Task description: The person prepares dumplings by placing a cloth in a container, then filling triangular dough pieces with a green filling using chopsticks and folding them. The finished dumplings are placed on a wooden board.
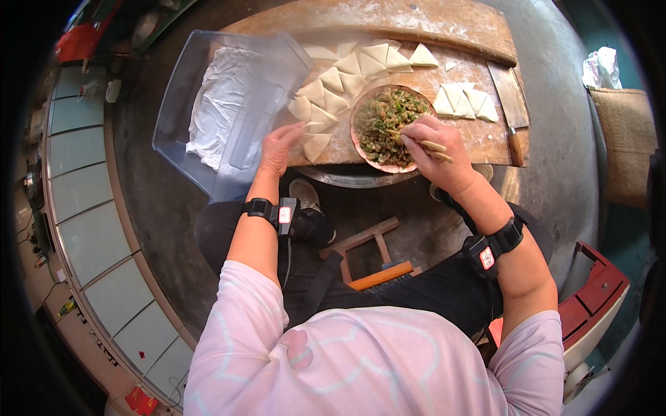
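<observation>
My right hand [437, 151] is closed on a pair of chopsticks [434, 149], whose tips are in a bowl of chopped green and brown filling [387, 117]. My left hand [281, 146] is at the near left edge of a floured wooden board [468, 148], its fingertips by the end of a curved row of dough wrappers [318, 101]. Whether those fingertips hold a wrapper cannot be told. Another group of cut wrappers [464, 101] lies right of the bowl. Behind the rows are a few more dough pieces [424, 55].
A clear plastic tray [174, 122] lined with white cloth [221, 99] stands left of the board. A long rolling pin [442, 44] lies across the back, and a cleaver [506, 99] on the right. A wooden stool frame [382, 247] is below, between the legs.
</observation>
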### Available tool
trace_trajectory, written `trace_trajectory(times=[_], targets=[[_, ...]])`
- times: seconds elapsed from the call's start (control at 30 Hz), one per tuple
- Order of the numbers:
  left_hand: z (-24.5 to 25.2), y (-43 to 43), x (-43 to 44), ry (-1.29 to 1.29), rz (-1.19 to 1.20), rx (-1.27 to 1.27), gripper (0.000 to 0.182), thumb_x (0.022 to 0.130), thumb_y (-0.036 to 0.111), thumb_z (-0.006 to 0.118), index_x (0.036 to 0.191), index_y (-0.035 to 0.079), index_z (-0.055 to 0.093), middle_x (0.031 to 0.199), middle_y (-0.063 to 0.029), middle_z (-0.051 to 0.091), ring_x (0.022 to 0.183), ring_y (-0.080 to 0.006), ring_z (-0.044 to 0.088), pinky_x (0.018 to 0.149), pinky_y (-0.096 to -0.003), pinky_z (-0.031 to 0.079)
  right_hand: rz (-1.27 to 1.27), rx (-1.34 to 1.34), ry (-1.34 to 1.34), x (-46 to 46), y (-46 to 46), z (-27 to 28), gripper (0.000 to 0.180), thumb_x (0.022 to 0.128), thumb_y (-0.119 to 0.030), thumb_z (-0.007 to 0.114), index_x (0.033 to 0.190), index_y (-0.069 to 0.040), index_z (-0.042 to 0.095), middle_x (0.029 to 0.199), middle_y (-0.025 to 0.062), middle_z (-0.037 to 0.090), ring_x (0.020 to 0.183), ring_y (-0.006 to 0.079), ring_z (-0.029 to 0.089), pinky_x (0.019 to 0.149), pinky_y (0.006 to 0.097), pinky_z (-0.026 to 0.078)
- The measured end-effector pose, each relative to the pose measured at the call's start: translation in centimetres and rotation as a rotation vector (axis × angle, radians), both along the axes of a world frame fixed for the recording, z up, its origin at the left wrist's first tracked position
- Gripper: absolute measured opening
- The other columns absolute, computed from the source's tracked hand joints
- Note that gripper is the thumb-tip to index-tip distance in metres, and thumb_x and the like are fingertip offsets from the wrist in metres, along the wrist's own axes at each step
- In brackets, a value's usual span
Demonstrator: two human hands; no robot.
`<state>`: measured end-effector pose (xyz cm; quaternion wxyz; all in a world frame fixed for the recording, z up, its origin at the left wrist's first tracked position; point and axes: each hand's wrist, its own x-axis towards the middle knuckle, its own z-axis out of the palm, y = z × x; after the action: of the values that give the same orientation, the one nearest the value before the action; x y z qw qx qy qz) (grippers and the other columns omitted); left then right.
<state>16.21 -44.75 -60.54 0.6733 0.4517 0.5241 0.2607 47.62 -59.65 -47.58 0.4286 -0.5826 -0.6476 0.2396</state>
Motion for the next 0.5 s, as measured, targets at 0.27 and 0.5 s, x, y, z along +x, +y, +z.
trace_trajectory(times=[0.27, 0.5], targets=[[2.9, -1.4, 2.4, -0.750, 0.407, -0.324, 0.034, 0.088, 0.018, 0.061, 0.116, 0.000, 0.055, 0.120, -0.0139, 0.060, 0.111, -0.0308, 0.059, 0.099, -0.0530, 0.045, 0.003, 0.009, -0.027, 0.2, -0.1, -0.4, 0.004, 0.079, -0.005, 0.064, 0.082, -0.005, 0.061, 0.076, 0.0137, 0.056, 0.073, 0.0345, 0.059, 0.063, 0.0403, 0.047], [7.6, -3.3, 7.3, -0.579, 0.163, -0.183, 0.037, 0.089, 0.008, 0.061, 0.123, 0.000, 0.050, 0.119, -0.0125, 0.059, 0.110, -0.0262, 0.058, 0.097, -0.0422, 0.050, -0.019, 0.039, -0.005, 0.4, -0.6, -1.6, 0.003, 0.079, -0.007, 0.065, 0.079, -0.006, 0.062, 0.075, 0.0136, 0.056, 0.073, 0.0349, 0.059, 0.064, 0.0412, 0.047]])
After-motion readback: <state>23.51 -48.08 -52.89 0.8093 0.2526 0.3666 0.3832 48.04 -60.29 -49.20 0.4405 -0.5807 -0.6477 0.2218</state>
